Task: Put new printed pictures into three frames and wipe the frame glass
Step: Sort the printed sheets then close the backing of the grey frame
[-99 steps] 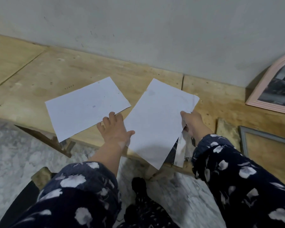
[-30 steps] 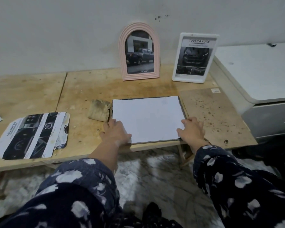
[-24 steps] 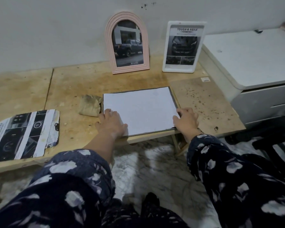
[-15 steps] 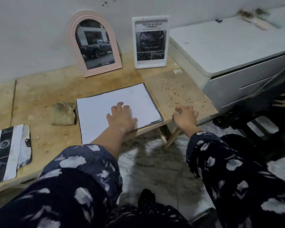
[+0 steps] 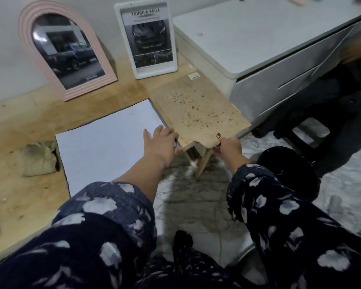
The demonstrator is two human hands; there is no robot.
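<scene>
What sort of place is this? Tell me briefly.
Probably a room in a home, used as a makeshift work spot: a low, stained plywood table against a plain wall, a white drawer cabinet beside it, and a marble-patterned floor.

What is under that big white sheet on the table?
A thin dark edge shows along the far and right sides of the white sheet, so something flat lies beneath it. The sheet covers the rest. The left hand rests on its right corner.

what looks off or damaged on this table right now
The backing board by the right hand is speckled with dark spots, and its near edge is chipped and ragged. A crumpled cloth lies left of the white sheet.
</scene>
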